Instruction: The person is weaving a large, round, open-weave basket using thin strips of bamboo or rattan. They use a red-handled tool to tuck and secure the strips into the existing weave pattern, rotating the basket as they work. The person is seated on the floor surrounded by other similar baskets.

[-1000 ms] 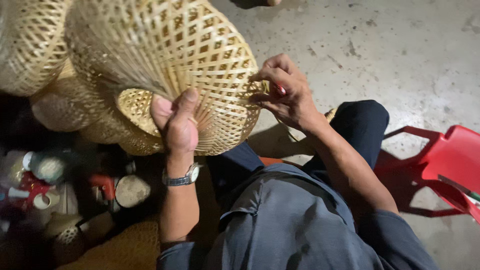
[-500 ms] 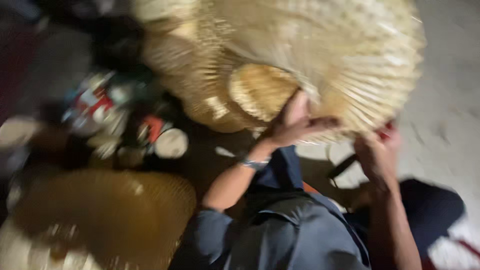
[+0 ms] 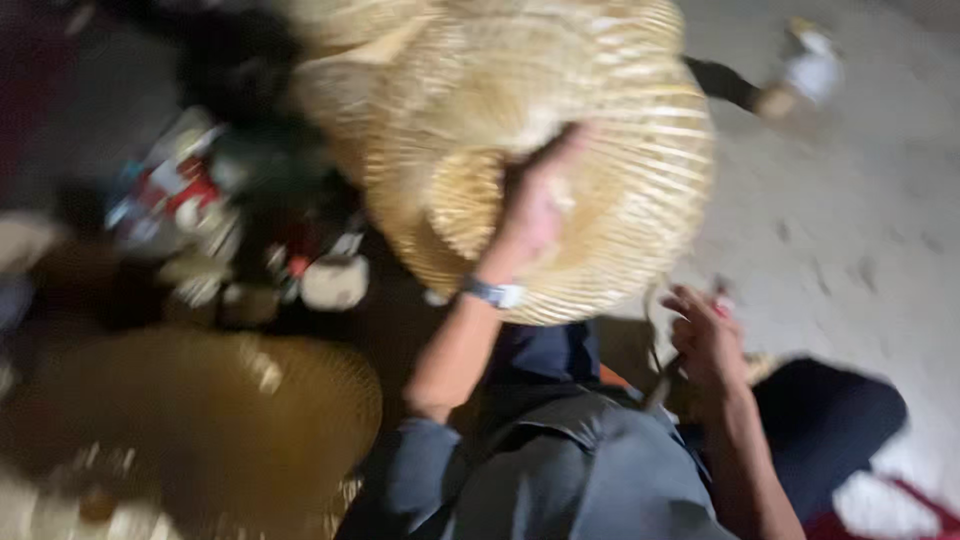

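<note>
My left hand (image 3: 535, 205), with a wristwatch on its wrist, grips a large domed basket (image 3: 620, 150) woven of pale bamboo strips and holds it up in front of me. More woven baskets (image 3: 350, 60) lie stacked behind it. My right hand (image 3: 705, 335) is off the basket, lower and to the right above my knee, fingers curled. A thin pale strip (image 3: 655, 350) runs beside it; blur hides whether the hand holds it. The whole view is blurred.
A darker woven basket (image 3: 200, 430) lies at lower left. Small tins, packets and a round white lid (image 3: 335, 282) clutter the dark ground on the left. Grey concrete floor (image 3: 850, 220) spreads right. Another person's shoe (image 3: 810, 50) shows top right, a red chair edge (image 3: 900, 505) bottom right.
The view has swung left and down. My right hand has come off the basket's rim and dropped toward my knee. My left hand keeps its hold and the basket sits higher.
</note>
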